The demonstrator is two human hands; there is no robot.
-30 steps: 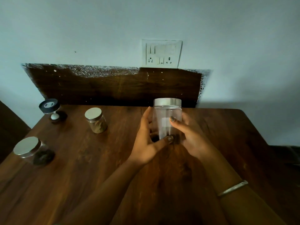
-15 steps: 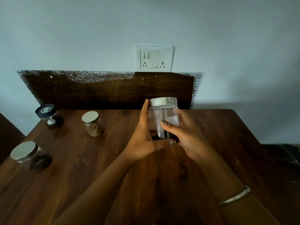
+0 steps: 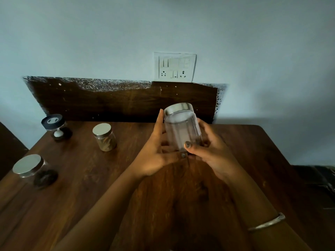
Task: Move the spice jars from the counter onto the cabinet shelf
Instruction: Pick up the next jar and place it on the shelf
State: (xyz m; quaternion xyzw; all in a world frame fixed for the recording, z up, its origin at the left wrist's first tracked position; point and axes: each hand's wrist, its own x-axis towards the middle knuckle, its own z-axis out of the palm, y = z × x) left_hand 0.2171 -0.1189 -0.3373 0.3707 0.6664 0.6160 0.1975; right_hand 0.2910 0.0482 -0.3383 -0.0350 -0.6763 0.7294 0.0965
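A tall clear jar with a silver lid is held between both hands above the wooden counter, tilted with its top leaning left. My left hand cups its left side and base, thumb under the bottom. My right hand grips its right side, thumb across the front. A small jar with a silver lid and brown contents stands to the left. A wide low jar with a silver lid and dark contents sits at the far left edge.
A small black-topped hourglass-shaped object stands at the counter's back left. A dark wooden backboard runs along the wall behind, with a white socket panel above it. No cabinet shelf is in view.
The tall jar has lifted slightly and tipped from upright to leaning left, with both hands still round it.
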